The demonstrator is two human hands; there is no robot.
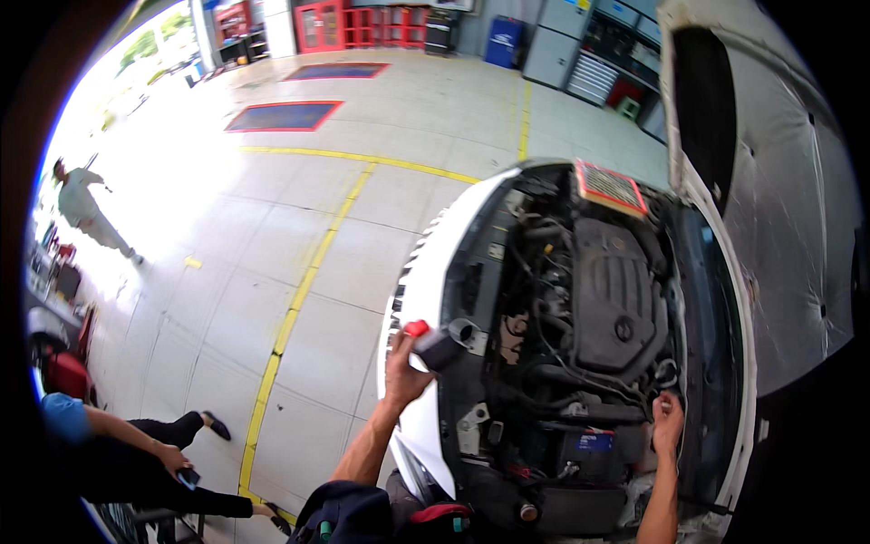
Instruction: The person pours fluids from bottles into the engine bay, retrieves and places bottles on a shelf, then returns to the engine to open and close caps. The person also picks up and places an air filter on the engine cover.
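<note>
My left hand is over the car's white front edge, its fingers wrapped round a dark, blurred, tube-like thing. That thing has a round grey end facing the engine bay, and a red part shows by my fingertips. Deep in the bay's right side, my right hand has its fingers pinched together beside a looped hose. Whatever is between those fingers is too small to tell. Between my hands lie the black engine cover and, nearer me, the car battery with a blue label.
An air filter with an orange-red rim rests at the bay's far end. The raised hood stands at the right. One person walks at far left; another person is near left, holding a phone-like object. Yellow lines mark the floor.
</note>
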